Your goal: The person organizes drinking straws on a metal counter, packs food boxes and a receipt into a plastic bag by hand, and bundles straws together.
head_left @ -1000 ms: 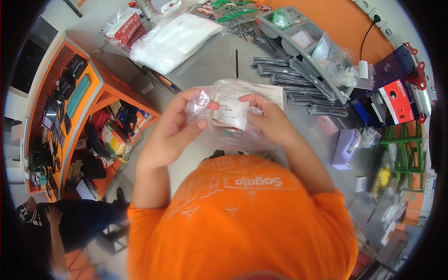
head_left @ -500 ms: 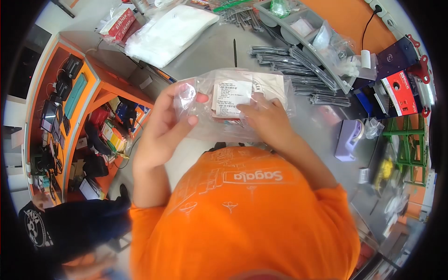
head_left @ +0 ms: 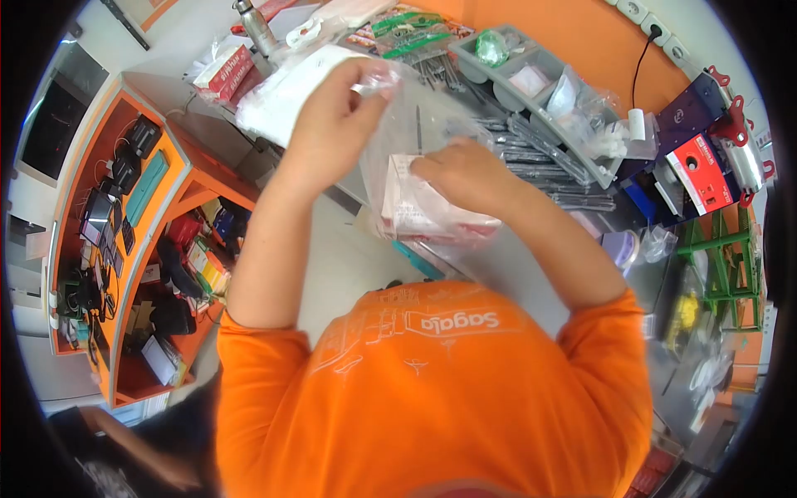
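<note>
A clear plastic bag point(head_left: 398, 124) hangs upright in front of my chest, stretched between both hands. Inside its lower part lie pale printed packets point(head_left: 407, 195), with some red showing near the bottom edge. My left hand point(head_left: 336, 116) is raised and closed, pinching the bag's upper left corner. Lower and to the right, my right hand point(head_left: 465, 174) has its fingers closed on the bag's right side, beside the packets; its fingertips are partly hidden.
Several dark bundled rods point(head_left: 548, 149) lie on the metal table beside a grey divided tray point(head_left: 519, 91). A white plastic stack point(head_left: 278, 95) and red boxes point(head_left: 226, 73) are at the back left. An orange shelf point(head_left: 195, 174) stands left; a person's arm point(head_left: 141, 444) shows lower left.
My left hand has risen, pulling the bag's top corner up. The bag has turned from lying flat to hanging upright, and the packets have tilted. My right hand has shifted slightly up.
</note>
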`<state>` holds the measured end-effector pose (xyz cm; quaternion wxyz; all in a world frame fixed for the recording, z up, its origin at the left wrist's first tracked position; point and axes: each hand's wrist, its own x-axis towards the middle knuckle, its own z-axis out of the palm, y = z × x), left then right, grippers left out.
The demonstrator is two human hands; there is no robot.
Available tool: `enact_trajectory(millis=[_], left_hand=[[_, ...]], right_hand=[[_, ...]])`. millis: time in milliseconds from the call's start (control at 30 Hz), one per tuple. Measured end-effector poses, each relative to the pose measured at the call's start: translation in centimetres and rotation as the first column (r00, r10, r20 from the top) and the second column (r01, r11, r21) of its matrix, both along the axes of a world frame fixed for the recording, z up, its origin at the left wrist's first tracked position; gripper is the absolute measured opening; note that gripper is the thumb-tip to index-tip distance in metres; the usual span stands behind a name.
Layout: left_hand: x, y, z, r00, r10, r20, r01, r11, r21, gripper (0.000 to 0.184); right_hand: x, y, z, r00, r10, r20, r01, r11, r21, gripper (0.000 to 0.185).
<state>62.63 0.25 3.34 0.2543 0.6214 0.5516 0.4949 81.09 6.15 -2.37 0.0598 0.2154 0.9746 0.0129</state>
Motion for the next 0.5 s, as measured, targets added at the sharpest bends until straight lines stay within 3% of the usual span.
enact_trajectory(millis=[33,67,100,167,200,233,267,300,367,400,467,500], left_hand=[[0.4,0.4,0.1,0.996,-0.017,-0.082,0.015,1.0,-0.028,0.025],[0.8,0.5,0.2,0.993,-0.054,-0.101,0.053,0.998,-0.016,0.024],[0.9,0.6,0.1,0.994,-0.053,-0.095,0.052,0.999,-0.01,0.024],[1.2,0.8,-0.1,0.982,-0.133,-0.133,0.138,0.99,0.029,0.018],[1.5,0.8,0.2,0.981,-0.141,-0.134,0.146,0.989,0.029,0.018],[2.0,0.5,0.7,0.969,-0.12,-0.216,0.135,0.989,0.055,0.015],[2.3,0.3,1.0,0.95,-0.098,-0.296,0.127,0.989,0.081,0.012],[2.5,0.2,1.2,0.948,-0.11,-0.299,0.14,0.987,0.08,0.012],[2.0,0.0,1.5,0.802,0.175,-0.572,0.088,0.911,0.402,0.013],[1.5,-0.2,1.3,0.802,0.17,-0.573,0.095,0.91,0.403,0.013],[-0.2,-0.8,-0.2,0.971,0.132,-0.198,-0.057,0.937,0.344,0.025],[-0.7,-1.3,-1.2,0.983,0.089,-0.158,-0.043,0.961,0.271,0.037]], right_hand=[[0.2,0.8,0.5,0.924,0.169,-0.343,-0.114,0.978,0.174,0.025],[0.4,1.5,0.9,0.711,0.365,-0.601,-0.161,0.916,0.366,0.03],[0.2,1.7,1.8,0.715,0.369,-0.594,-0.164,0.914,0.371,0.03],[-0.4,1.7,4.5,0.446,0.409,-0.796,0.073,0.87,0.488,0.038],[-0.7,1.8,5.0,0.448,0.406,-0.796,0.081,0.869,0.488,0.038],[-0.9,1.9,5.3,0.495,0.159,-0.854,-0.115,0.987,0.117,0.039],[-1.0,2.0,5.6,0.579,-0.082,-0.811,-0.27,0.92,-0.286,0.041],[-0.9,2.2,5.9,0.576,-0.09,-0.813,-0.259,0.923,-0.286,0.041],[-0.6,2.9,6.5,0.779,-0.218,-0.588,-0.243,0.76,-0.603,0.035],[-0.4,3.0,6.4,0.777,-0.223,-0.589,-0.238,0.762,-0.602,0.035],[0.1,3.1,6.1,0.817,-0.149,-0.556,-0.23,0.801,-0.553,0.031],[0.2,2.9,6.0,0.813,-0.162,-0.56,-0.213,0.811,-0.545,0.031]])
